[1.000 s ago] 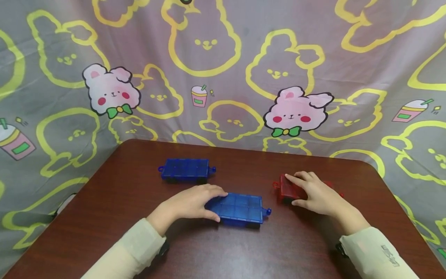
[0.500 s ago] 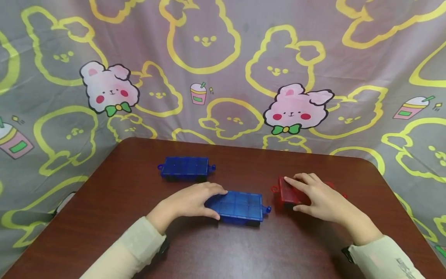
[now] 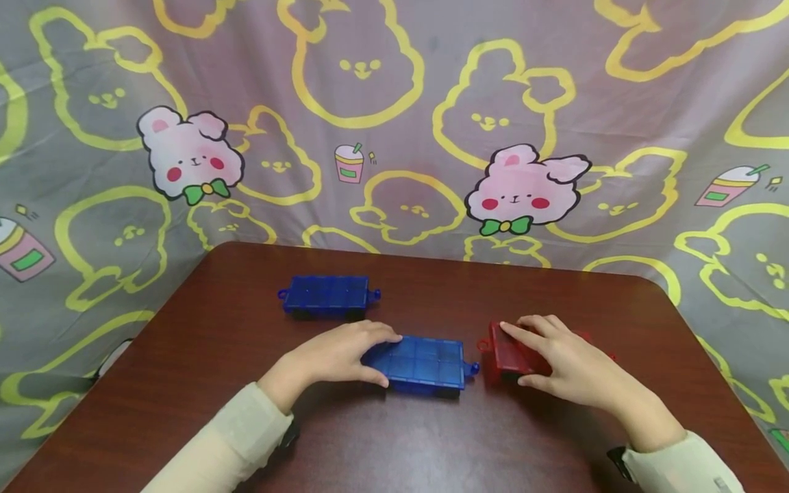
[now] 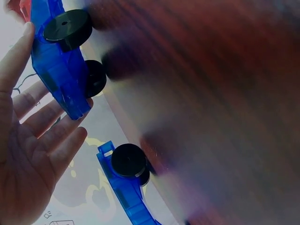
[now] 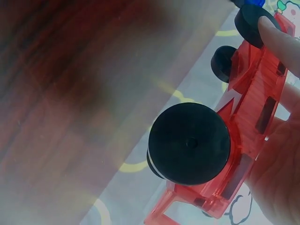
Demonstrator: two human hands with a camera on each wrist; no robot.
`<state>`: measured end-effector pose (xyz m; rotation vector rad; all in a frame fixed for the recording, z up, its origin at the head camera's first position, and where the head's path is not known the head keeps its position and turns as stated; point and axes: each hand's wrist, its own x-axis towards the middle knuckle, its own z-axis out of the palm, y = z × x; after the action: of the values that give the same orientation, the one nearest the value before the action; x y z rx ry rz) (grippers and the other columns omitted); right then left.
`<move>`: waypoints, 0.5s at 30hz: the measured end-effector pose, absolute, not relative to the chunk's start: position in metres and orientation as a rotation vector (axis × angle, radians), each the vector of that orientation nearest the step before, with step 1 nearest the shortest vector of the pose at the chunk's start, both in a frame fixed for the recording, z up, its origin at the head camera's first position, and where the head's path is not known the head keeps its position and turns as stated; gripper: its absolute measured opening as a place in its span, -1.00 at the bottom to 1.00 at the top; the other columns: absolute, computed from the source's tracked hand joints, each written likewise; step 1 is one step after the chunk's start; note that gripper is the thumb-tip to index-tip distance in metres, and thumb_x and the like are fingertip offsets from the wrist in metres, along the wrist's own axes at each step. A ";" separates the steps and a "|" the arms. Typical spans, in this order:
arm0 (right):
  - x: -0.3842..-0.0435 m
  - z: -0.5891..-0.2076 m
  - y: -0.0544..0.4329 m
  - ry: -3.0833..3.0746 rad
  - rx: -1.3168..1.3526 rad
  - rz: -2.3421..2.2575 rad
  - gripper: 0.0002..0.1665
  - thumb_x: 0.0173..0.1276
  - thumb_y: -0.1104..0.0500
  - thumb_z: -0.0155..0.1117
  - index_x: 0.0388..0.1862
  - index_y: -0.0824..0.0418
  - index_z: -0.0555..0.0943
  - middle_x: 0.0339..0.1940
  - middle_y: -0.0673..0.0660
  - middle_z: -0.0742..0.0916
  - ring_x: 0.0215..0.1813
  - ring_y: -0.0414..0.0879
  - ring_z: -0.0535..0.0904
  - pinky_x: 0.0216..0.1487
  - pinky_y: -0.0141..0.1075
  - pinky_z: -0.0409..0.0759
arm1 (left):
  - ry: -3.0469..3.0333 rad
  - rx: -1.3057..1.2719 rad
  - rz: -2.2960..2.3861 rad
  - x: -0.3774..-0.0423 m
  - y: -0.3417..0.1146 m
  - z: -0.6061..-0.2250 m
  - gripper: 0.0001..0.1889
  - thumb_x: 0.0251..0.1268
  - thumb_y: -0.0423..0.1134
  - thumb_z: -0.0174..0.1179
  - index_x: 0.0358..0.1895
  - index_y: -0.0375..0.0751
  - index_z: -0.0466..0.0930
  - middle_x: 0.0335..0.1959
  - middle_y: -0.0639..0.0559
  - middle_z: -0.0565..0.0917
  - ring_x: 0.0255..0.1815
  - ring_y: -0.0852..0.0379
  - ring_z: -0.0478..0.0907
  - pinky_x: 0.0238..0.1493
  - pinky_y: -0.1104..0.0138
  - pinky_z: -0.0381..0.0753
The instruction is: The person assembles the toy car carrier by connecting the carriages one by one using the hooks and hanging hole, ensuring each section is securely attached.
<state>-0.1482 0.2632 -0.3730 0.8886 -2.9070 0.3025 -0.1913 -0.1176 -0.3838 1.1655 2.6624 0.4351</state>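
In the head view, my left hand (image 3: 335, 356) holds the left end of a translucent blue toy wagon (image 3: 428, 363) with a flat, gridded top, thumb on the near side and fingers on the far side. The wagon's black wheels and underside show in the left wrist view. My right hand (image 3: 573, 359) grips a red toy wagon (image 3: 508, 349) across its width. Its black wheels, one pair larger, show in the right wrist view; the palm covers much of its top. The red loop (image 3: 483, 346) sits a short gap right of the blue peg (image 3: 472, 370).
Another, darker blue wagon (image 3: 329, 296) stands farther back on the left of the brown wooden table (image 3: 394, 445), with a loop and a peg at its ends. A cartoon-printed curtain (image 3: 394, 150) hangs behind the table and along its sides.
My right hand has drawn the red wagon nearer to me and slightly left, bringing its loop closer to the blue wagon's peg. My left hand and both blue wagons stay in place.
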 end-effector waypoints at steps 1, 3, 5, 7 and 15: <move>-0.147 -0.373 0.263 -2.907 0.893 0.301 0.01 -0.03 -0.05 0.64 0.44 -0.01 0.44 0.20 0.14 0.57 0.18 0.02 0.43 -0.20 -0.17 0.72 | 2.663 1.170 0.439 -0.191 -0.118 -0.384 -0.24 0.12 0.19 0.40 0.36 -0.10 0.48 0.37 -0.06 0.50 0.43 -0.01 0.40 0.43 0.07 0.40; -0.145 -0.375 0.261 -2.903 0.901 0.291 0.01 -0.04 -0.06 0.65 0.44 -0.02 0.44 0.19 0.13 0.58 0.17 0.01 0.44 -0.21 -0.19 0.72 | 2.663 1.172 0.444 -0.191 -0.118 -0.384 -0.24 0.12 0.19 0.40 0.36 -0.10 0.48 0.37 -0.06 0.51 0.43 -0.01 0.40 0.43 0.07 0.40; -0.143 -0.376 0.260 -2.897 0.910 0.280 0.01 -0.04 -0.06 0.65 0.43 -0.02 0.45 0.19 0.13 0.58 0.16 0.01 0.44 -0.21 -0.19 0.72 | 2.664 1.171 0.445 -0.191 -0.118 -0.384 -0.24 0.12 0.19 0.39 0.36 -0.10 0.48 0.37 -0.06 0.50 0.43 -0.01 0.40 0.43 0.07 0.40; -0.142 -0.378 0.259 -2.895 0.910 0.269 0.01 -0.05 -0.07 0.65 0.43 -0.03 0.45 0.18 0.12 0.58 0.16 0.00 0.44 -0.22 -0.21 0.72 | 2.664 1.171 0.446 -0.192 -0.118 -0.385 -0.23 0.12 0.20 0.39 0.36 -0.09 0.48 0.37 -0.05 0.50 0.43 0.00 0.40 0.43 0.08 0.40; -0.137 -0.380 0.256 -2.919 0.909 0.264 0.01 -0.04 -0.10 0.64 0.44 -0.05 0.45 0.18 0.12 0.58 0.15 0.00 0.46 -0.21 -0.22 0.72 | 2.664 1.169 0.441 -0.192 -0.118 -0.385 -0.23 0.12 0.22 0.38 0.37 -0.07 0.47 0.38 -0.05 0.50 0.44 0.00 0.39 0.45 0.08 0.38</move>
<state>-0.1370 0.2563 -0.3804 0.9089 -2.9190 0.2636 -0.1923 -0.1181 -0.3848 1.1695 2.6636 0.4408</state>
